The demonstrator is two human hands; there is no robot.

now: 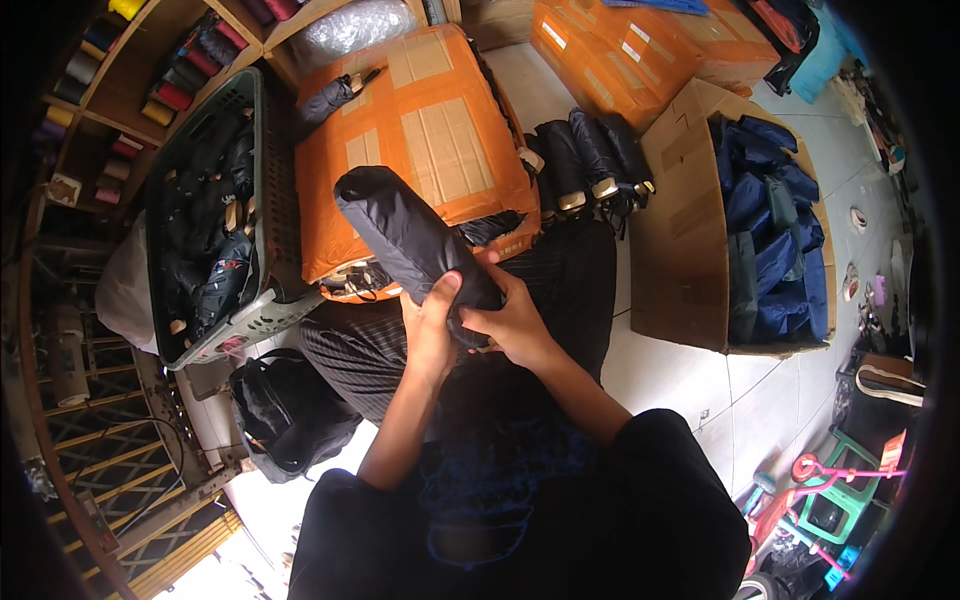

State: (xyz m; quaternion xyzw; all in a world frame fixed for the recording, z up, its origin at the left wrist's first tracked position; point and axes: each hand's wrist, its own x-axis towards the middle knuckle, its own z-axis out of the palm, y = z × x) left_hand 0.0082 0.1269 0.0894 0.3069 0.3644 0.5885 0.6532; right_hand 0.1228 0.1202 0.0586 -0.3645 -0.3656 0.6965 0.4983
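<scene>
Left hand [430, 322] and right hand [517, 325] are grasping a black bundle [408, 228] by its near end, long axis slanting forward-left.

Lower end of black bundle [408, 228] is partly hidden within left hand [430, 318] and right hand [514, 318]. Beyond the grip, taped box [440, 150] is partly obscured by the bundle. Below and right of the grip, wheel [764, 583] is cut off.

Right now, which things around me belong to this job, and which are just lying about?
Likely in the job:
Black bundle, held by left hand and right hand
Similar bundles beside the orange-taped box
Basket of dark things

Likely just lying about:
Thread spools
Black bag
</scene>
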